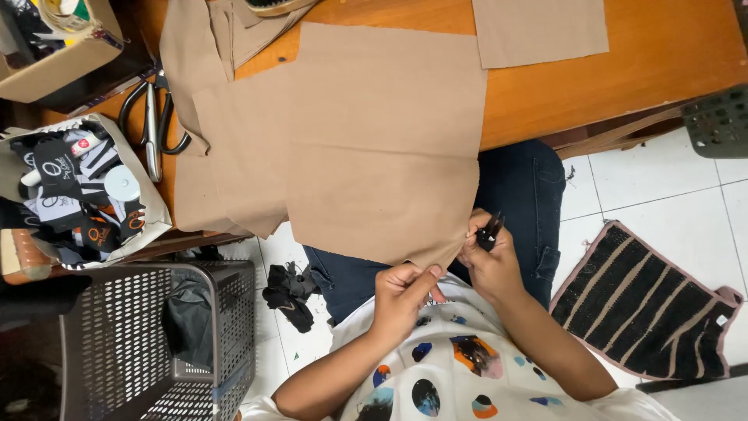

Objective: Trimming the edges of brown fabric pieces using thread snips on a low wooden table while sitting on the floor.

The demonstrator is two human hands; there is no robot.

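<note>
Grey basket (117,335) far left on floor. Tan fabric (374,148) drapes off wooden worktop (662,54). Left hand (401,296) pinches fabric's lower corner; right hand (491,261) grips small black snips (489,231) beside it. Striped mat (639,304) right.

The scene is evenly and brightly lit; shadows are kept soft, focus is held sharp, edges slightly bowed.

White short-sleeved shirt (467,374) with coloured blotches, dark blue jeans (514,187), bare forearms
</note>
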